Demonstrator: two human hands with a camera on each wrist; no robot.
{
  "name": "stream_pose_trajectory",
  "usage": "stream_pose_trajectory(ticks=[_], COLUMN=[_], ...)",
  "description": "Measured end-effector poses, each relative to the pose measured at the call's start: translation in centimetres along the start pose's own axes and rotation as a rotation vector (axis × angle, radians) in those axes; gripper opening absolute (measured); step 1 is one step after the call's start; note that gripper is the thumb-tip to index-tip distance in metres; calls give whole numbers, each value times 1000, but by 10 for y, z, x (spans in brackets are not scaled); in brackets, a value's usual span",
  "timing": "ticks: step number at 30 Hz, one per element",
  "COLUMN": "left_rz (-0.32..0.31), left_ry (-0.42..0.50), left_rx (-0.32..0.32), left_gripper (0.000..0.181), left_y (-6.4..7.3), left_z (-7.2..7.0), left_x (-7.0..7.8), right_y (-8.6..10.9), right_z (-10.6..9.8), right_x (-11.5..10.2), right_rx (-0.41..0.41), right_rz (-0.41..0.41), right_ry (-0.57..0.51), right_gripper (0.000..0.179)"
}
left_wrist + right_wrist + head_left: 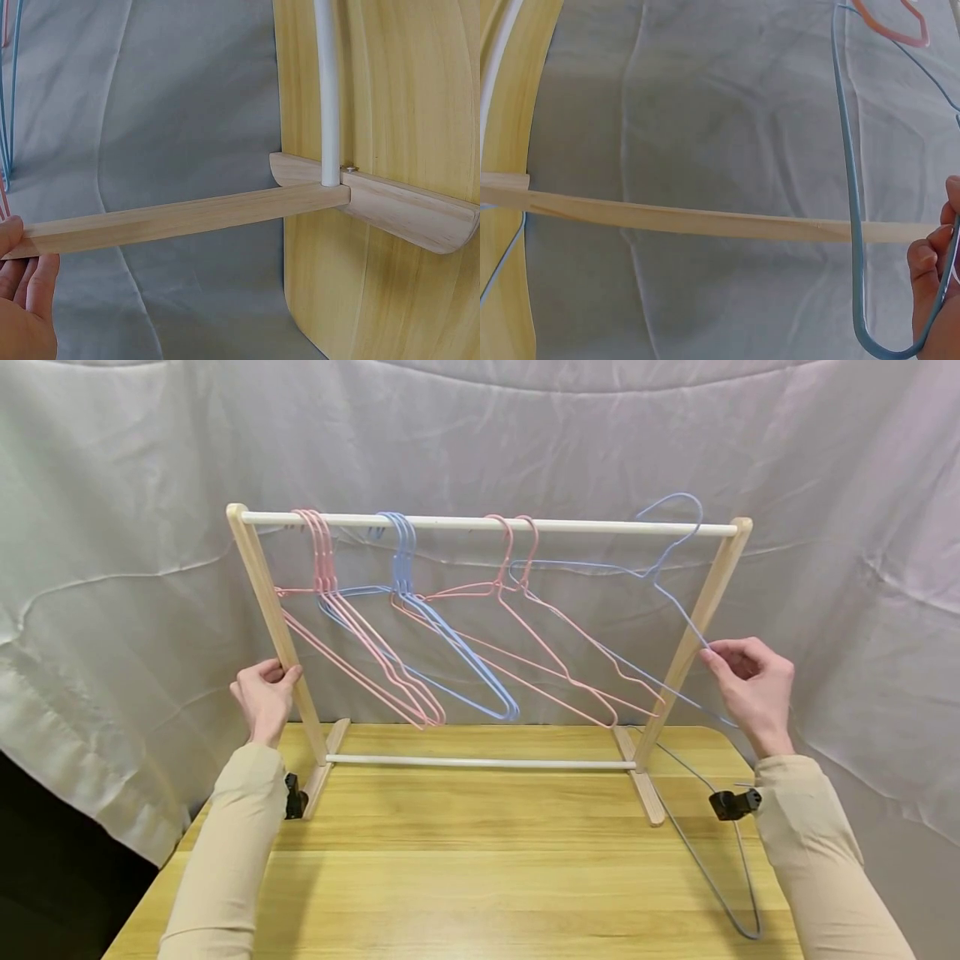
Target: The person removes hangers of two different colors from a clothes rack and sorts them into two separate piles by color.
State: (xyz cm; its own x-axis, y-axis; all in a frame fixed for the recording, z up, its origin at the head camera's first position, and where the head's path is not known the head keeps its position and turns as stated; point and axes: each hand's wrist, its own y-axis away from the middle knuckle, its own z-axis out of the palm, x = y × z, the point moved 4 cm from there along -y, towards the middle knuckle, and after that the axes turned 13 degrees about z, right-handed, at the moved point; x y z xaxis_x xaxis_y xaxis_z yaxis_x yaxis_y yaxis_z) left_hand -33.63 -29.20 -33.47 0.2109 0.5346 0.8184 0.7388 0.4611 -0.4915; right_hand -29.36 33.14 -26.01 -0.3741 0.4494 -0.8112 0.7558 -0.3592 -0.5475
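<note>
My left hand grips the left wooden post of a small clothes rack, thumb on one side and fingers on the other. In the left wrist view, the fingers are wrapped round that post. At the right end, my right hand pinches a light blue hanger by its near shoulder. That hanger's hook rises above the white top bar and overlaps it in the head view, its tip right at the bar's upper edge. The right wrist view shows the blue hanger's rounded corner beside the hand.
Several pink hangers and several blue hangers hang on the bar's left half. Further right hang two pink hangers. A grey-blue hanger lies on the wooden table, near the rack's right foot. Grey cloth hangs behind.
</note>
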Motion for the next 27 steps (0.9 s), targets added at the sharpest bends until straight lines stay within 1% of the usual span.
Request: stream_pose_trajectory(ticks=[8,14,22,25,27], left_rz=[3,2,-1,-3,-5], left_ry=[6,9,5,3,2], left_rx=[-1,-5,-8,-10,-11], left_gripper=[35,35,34,35,36], left_y=[1,1,0,0,0], left_z=[0,-1,-1,-1,-1], left_x=[0,1,1,1,1], right_y=[7,17,32,39,44], right_z=[-1,-4,-8,-10,-12], right_x=[1,6,19,26,31], right_rx=[25,41,67,77,85], right_rz=[-5,4,58,63,66], right_ry=[-38,-63,-112,-115,-137], right_gripper=[18,17,17,18,17])
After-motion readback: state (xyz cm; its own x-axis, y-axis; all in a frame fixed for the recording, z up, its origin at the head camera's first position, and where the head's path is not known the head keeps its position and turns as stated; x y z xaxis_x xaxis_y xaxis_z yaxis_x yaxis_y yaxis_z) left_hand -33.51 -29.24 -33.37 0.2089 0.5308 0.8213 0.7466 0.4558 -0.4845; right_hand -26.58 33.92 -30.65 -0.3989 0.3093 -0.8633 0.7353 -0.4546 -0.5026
